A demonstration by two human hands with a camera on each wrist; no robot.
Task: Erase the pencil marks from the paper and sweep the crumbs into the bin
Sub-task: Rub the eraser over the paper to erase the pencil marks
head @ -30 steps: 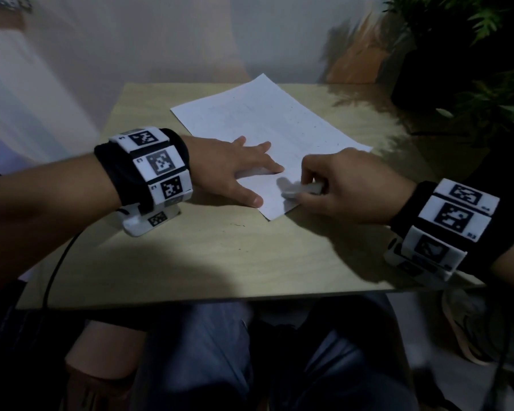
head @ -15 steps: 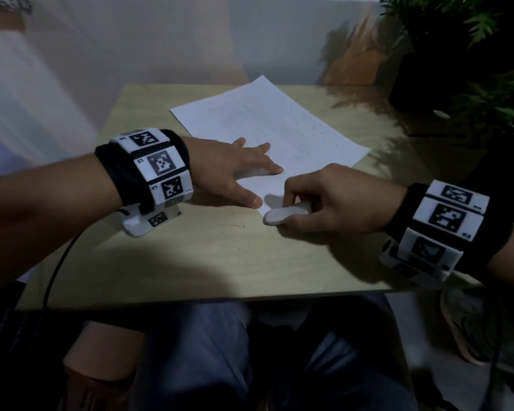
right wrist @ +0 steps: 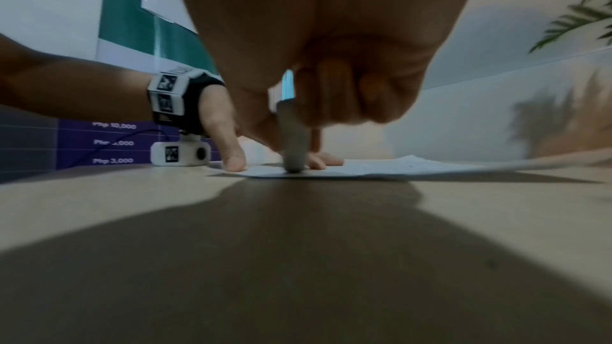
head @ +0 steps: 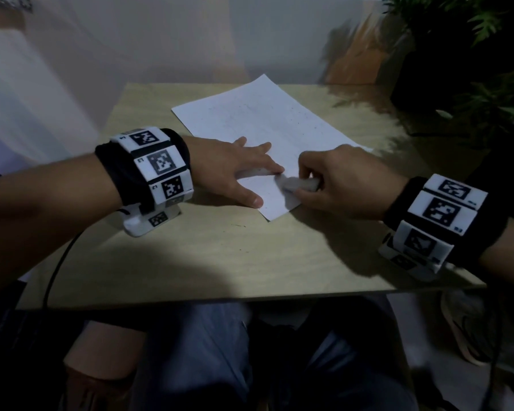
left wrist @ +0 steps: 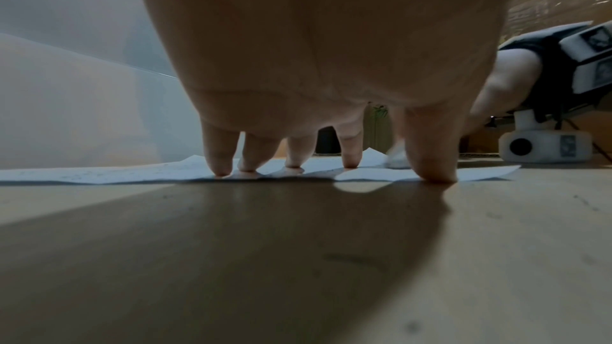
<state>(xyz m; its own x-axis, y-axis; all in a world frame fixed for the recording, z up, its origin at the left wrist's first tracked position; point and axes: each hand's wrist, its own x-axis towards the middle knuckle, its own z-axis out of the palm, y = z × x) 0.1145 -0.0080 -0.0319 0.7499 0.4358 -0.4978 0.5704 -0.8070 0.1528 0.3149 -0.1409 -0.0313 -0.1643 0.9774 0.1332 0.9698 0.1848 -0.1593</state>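
While the left hand (head: 235, 170) lies flat on the paper (head: 264, 123), the right hand (head: 339, 185) pinches the eraser (head: 294, 183) beside its forefinger; erasing continues (faint marks remain beyond), sweeping undone.

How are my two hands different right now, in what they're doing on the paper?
The left hand lies spread, with straight fingers pressing the paper down; the right hand is curled. The left hand holds nothing, while the right hand pinches the eraser and sets its tip on the sheet. The left hand reaches in from the paper's left side, the right hand from its right. Both work at the paper's near corner, on the table.
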